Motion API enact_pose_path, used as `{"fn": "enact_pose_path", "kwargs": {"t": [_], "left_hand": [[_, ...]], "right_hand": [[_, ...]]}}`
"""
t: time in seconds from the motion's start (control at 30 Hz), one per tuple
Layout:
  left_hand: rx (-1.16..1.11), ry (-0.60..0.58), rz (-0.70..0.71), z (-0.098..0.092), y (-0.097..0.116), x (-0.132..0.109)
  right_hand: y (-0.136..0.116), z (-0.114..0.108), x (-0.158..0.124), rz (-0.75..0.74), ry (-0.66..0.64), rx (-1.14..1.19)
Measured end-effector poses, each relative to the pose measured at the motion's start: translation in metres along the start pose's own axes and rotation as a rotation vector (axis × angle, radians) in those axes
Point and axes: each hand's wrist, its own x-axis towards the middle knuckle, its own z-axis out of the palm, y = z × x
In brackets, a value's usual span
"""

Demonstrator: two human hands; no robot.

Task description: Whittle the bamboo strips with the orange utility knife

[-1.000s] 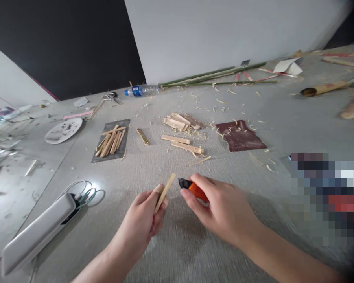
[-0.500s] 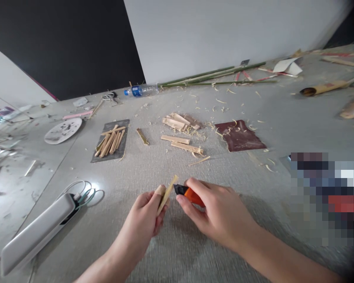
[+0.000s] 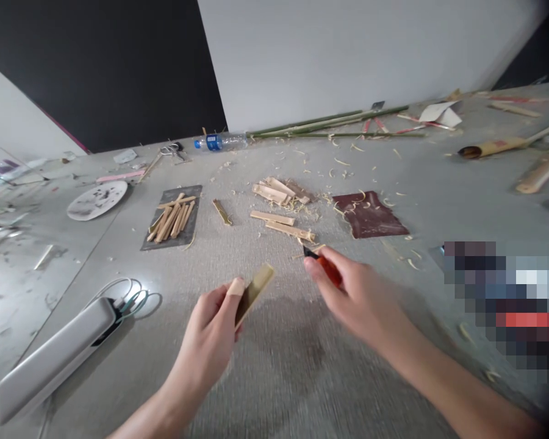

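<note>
My left hand is closed round a short flat bamboo strip, which points up and to the right. To its right, my right hand grips an orange utility knife with a black tip, held a little apart from the strip. Just beyond the knife lie cut bamboo pieces among shavings on the grey floor.
A dark mat with several bamboo sticks lies at left, brown sandpaper at right. A white device with cables sits near left. Far back lie green bamboo poles, a water bottle, scissors and a white plate.
The knife touched the strip's upper end half a second ago; my right hand has since swept it away, up and to the right. The strip has tilted flatter.
</note>
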Motion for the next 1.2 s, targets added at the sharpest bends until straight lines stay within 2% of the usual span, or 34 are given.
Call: {"fn": "enact_pose_path", "kwargs": {"t": [0.07,0.17,0.23,0.4,0.63,1.0,1.2], "left_hand": [[0.007,-0.021,0.08,-0.002,-0.001,0.004],[0.034,-0.107,0.209,0.0,-0.006,0.005],[0.047,-0.165,0.251,0.002,-0.01,0.004],[0.092,-0.252,0.281,0.006,-0.013,-0.001],[0.135,-0.248,0.289,0.006,-0.013,0.001],[0.314,0.061,0.489,0.009,-0.01,0.003],[0.31,0.102,0.544,0.01,-0.005,0.003]], "right_hand": [[-0.006,0.003,-0.006,0.064,-0.159,0.255],[-0.01,0.006,-0.012,0.257,-0.43,0.731],[-0.01,0.005,-0.013,0.347,-0.521,0.916],[-0.011,0.003,-0.012,0.355,-0.485,0.977],[-0.008,0.008,-0.012,0.341,-0.437,0.961],[-0.007,0.007,-0.014,0.345,-0.455,0.965],[-0.006,0.009,-0.012,0.346,-0.412,1.011]]}}
